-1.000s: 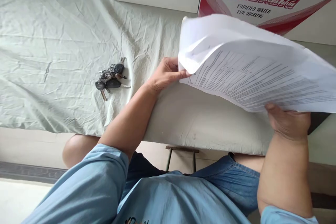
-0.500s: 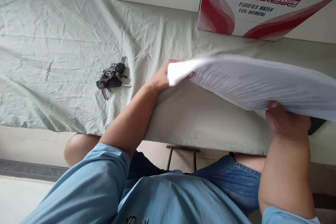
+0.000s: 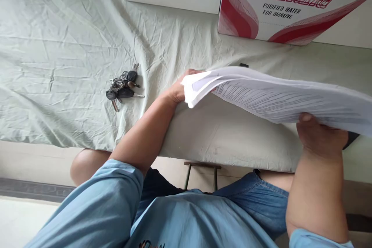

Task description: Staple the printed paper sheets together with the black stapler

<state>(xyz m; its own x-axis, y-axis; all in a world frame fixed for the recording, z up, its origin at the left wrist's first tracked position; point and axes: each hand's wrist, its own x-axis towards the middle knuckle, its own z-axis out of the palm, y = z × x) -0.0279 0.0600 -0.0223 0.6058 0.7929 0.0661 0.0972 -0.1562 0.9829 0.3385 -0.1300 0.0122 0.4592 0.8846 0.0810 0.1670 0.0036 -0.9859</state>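
A stack of printed paper sheets [image 3: 279, 97] is held above the cloth, its left end bent downward with the leaves fanning apart. My left hand [image 3: 182, 85] is closed on that left end, most of its fingers hidden behind the paper. Along the near edge at the right, my right hand [image 3: 321, 135] grips the stack, thumb on the printed side; its other fingers are out of sight underneath. The stack's right end runs out of the picture.
A bunch of keys [image 3: 123, 87] lies on the wrinkled pale green cloth [image 3: 72, 54] at left. At the back stands a red and white water carton [image 3: 281, 11]. Dark objects show behind the stack [image 3: 244, 65] and beside my right hand [image 3: 351, 139].
The stack's left end has dipped, and its sheets now show apart. A small dark object has come into sight behind the paper. Both hands keep their grip nearly in place.
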